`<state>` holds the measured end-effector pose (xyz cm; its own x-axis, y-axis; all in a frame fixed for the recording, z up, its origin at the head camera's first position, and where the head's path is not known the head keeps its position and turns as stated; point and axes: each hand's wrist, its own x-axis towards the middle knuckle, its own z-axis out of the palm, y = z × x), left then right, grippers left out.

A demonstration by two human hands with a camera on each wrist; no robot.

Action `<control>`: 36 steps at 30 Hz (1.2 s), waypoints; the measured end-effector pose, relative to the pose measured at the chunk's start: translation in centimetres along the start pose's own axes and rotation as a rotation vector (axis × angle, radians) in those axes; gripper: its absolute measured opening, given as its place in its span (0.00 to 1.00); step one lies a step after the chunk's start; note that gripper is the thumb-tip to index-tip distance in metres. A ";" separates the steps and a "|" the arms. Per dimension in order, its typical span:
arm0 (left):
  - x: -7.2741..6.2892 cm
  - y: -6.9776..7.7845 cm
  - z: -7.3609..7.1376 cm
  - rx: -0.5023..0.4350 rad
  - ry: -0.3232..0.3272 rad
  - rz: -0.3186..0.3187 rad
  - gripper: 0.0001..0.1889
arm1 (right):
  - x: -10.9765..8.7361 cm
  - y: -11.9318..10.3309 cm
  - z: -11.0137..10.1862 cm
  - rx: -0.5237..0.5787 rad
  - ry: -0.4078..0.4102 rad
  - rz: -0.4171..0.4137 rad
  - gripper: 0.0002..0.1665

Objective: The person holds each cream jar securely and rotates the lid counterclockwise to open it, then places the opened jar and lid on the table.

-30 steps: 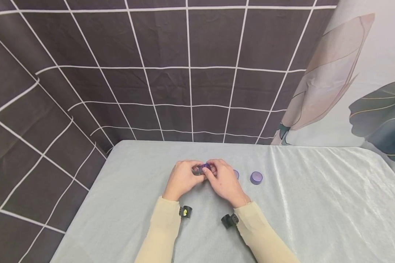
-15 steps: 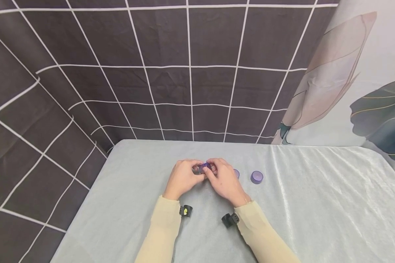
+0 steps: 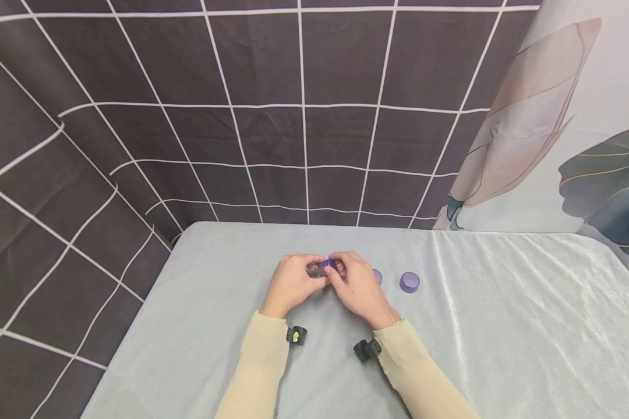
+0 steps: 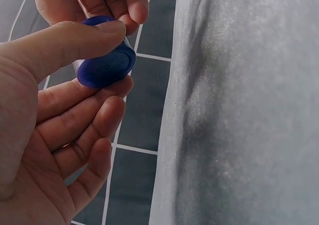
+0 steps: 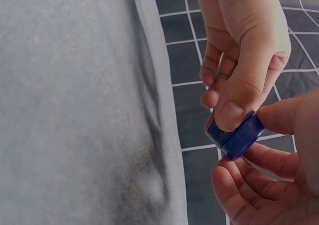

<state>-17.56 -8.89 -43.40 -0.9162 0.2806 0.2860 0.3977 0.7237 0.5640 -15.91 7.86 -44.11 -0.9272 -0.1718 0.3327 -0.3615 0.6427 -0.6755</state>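
Note:
A small round purple-blue pot point(image 3: 325, 267) is held between both hands above the cloth. In the right wrist view the pot point(image 5: 238, 135) shows two blue sections with a seam, and pale print on one. My left hand point(image 3: 290, 283) pinches one end between thumb and fingers; in the left wrist view its thumb point(image 4: 84, 43) lies across the blue side, beside a round blue end face. My right hand point(image 3: 357, 286) pinches the opposite end with thumb and index finger, its other fingers loosely curled below. A second purple round piece point(image 3: 378, 276) peeks out behind my right hand.
Another round purple piece point(image 3: 410, 283) sits on the pale grey velvet tablecloth point(image 3: 482, 326), right of my hands. A dark cloth with white grid lines point(image 3: 340, 139) hangs behind the table and along its left. A leaf-patterned curtain point(image 3: 534, 128) hangs at right.
Both hands keep the same hold on the pot with barely any movement; the head view has shifted very slightly.

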 end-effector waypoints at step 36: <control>-0.1 -0.1 -0.1 0.007 -0.017 -0.005 0.14 | 0.0 0.2 0.0 -0.001 -0.014 -0.041 0.19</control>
<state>-17.54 -9.00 -43.42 -0.9188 0.2879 0.2700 0.3931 0.7297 0.5594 -16.02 7.98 -44.20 -0.9127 -0.2086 0.3513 -0.3996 0.6352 -0.6609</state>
